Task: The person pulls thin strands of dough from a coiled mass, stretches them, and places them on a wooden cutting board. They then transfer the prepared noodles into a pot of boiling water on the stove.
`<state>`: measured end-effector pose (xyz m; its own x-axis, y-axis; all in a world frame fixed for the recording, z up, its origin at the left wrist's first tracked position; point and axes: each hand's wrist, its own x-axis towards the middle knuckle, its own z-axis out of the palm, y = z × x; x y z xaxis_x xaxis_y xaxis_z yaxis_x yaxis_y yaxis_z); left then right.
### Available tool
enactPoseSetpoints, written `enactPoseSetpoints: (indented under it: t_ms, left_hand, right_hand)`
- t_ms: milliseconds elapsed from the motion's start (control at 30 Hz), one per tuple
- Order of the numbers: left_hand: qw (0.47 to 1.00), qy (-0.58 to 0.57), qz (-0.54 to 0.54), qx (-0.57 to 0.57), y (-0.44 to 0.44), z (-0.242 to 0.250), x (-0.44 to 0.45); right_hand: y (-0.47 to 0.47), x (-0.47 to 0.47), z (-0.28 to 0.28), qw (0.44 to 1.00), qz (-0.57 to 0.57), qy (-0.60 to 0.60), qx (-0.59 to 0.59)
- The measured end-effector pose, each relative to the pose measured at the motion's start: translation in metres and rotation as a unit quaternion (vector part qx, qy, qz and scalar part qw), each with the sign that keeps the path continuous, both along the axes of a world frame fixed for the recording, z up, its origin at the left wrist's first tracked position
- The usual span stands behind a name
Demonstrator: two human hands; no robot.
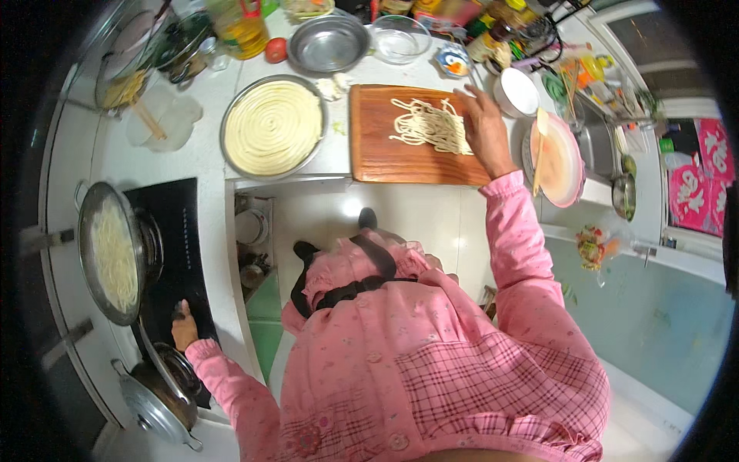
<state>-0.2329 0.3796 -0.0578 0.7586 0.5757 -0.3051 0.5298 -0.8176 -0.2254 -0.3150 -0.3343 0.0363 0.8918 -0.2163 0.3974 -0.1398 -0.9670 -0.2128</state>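
My right hand (485,130) is over the right end of a wooden cutting board (375,156), fingers apart, beside a pile of raw noodles (430,127). At the lower left, my left hand (185,327) is at the black cooktop (173,231), near a dark knob-like thing; whether it grips this cannot be told. Noodles in pale liquid fill a wok (109,254) on the cooktop. Left of the board, a round metal tray (221,130) holds a coiled dough strand (272,127).
Behind stand a steel bowl (328,43), a glass bowl (398,43), a tomato (276,50) and an oil jug (236,29). At right are a white bowl (517,91) and a pink-rimmed basin (577,173) with a spatula (540,153) across it. A lidded pot (156,413) stands lower left.
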Motion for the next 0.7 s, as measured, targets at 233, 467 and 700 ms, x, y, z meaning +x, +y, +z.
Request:
enactPoseSetpoints:
  t_ms: [233, 467, 700]
  left_hand:
    - [0.947, -0.179, -0.22, -0.149, -0.157, 0.052, -0.003]
    - [0.718, -0.143, -0.441, -0.519, -0.46, 0.021, -0.007]
    - [0.707, -0.161, -0.519, -0.453, -0.577, -0.004, 0.032]
  right_hand:
    - [-0.026, -0.088, -0.055, 0.983, -0.14, 0.019, 0.116]
    - [-0.035, -0.055, -0.083, 0.974, -0.093, 0.03, 0.206]
    - [-0.037, -0.011, -0.097, 0.979, -0.037, -0.017, 0.201]
